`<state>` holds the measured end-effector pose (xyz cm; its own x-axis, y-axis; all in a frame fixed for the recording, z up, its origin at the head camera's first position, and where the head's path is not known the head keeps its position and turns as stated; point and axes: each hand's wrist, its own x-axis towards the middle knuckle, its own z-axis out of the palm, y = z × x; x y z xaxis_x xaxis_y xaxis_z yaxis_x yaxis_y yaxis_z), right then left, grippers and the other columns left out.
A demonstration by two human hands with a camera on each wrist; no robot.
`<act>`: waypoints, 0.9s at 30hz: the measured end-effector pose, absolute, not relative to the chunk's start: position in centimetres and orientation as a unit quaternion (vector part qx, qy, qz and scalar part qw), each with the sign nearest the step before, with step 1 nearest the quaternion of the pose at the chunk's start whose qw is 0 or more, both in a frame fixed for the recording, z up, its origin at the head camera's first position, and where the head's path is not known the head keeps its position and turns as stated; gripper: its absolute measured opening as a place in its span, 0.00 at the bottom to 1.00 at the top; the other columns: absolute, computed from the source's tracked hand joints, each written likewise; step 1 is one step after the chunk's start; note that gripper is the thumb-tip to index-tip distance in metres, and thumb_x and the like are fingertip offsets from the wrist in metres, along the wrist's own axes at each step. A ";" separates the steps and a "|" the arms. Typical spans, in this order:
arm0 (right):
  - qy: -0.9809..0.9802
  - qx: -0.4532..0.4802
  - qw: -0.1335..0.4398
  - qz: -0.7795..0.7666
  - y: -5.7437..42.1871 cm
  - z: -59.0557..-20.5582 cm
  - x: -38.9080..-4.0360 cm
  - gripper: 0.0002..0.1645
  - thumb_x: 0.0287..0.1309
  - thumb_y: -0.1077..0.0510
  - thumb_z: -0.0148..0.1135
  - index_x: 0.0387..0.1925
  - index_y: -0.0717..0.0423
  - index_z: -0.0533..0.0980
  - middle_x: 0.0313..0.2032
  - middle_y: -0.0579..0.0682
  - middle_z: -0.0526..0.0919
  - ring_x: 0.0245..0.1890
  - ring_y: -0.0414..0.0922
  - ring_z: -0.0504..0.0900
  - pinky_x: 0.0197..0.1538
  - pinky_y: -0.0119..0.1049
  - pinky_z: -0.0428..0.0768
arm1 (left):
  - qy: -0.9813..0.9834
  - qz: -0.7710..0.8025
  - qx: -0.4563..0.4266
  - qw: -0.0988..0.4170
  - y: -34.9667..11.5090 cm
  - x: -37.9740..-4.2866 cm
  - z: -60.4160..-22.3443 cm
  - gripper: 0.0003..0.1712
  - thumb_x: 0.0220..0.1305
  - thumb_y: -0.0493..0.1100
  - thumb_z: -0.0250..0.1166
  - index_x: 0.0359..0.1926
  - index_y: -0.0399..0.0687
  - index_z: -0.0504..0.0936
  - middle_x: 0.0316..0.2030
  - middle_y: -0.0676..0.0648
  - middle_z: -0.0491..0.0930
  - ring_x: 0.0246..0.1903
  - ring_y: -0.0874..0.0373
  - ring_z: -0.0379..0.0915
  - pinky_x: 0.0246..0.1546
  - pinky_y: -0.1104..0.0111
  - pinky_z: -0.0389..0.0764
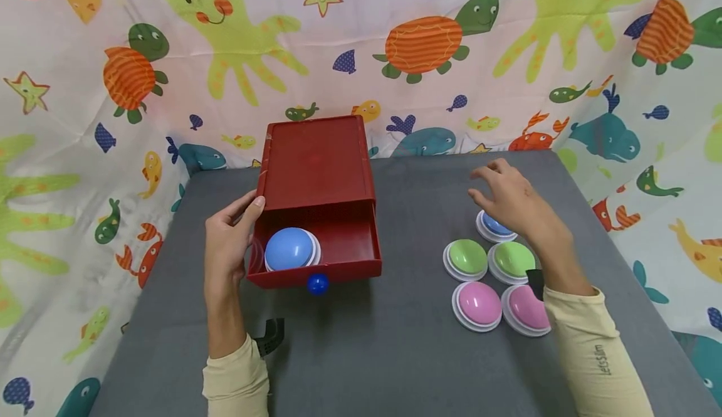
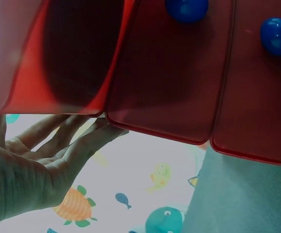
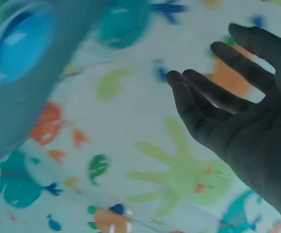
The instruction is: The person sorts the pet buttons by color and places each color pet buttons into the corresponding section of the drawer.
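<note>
A red drawer cabinet (image 1: 316,163) stands at the back of the table, its top drawer (image 1: 352,244) pulled out. In that drawer's left part lies a blue dome-topped button (image 1: 289,249) with a white base. My left hand (image 1: 228,238) touches the cabinet's left side near the front, fingers fairly straight in the left wrist view. Over on the right, my right hand (image 1: 510,194) hovers with loosely bent fingers, holding nothing. Below it another blue button (image 1: 494,225) is partly hidden by the hand.
Two green buttons (image 1: 468,256) and two pink buttons (image 1: 479,304) lie on the grey table (image 1: 412,354) by the right forearm. Blue round knobs (image 2: 277,36) mark the closed lower drawers. A sea-animal printed curtain (image 1: 338,97) borders the table behind and at the sides.
</note>
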<state>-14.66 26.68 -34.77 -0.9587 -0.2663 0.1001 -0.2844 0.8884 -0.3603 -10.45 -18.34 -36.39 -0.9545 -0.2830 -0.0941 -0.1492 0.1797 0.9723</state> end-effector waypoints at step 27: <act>-0.967 0.091 -0.206 0.119 32.1 -43.4 -17.6 0.39 0.60 0.58 0.74 0.71 0.55 0.70 0.57 0.71 0.72 0.56 0.68 0.75 0.56 0.72 0.80 | -0.791 -0.593 0.131 0.075 -18.3 -10.6 -36.6 0.31 0.72 0.63 0.63 0.71 0.63 0.77 0.68 0.47 0.80 0.63 0.48 0.79 0.63 0.56 0.83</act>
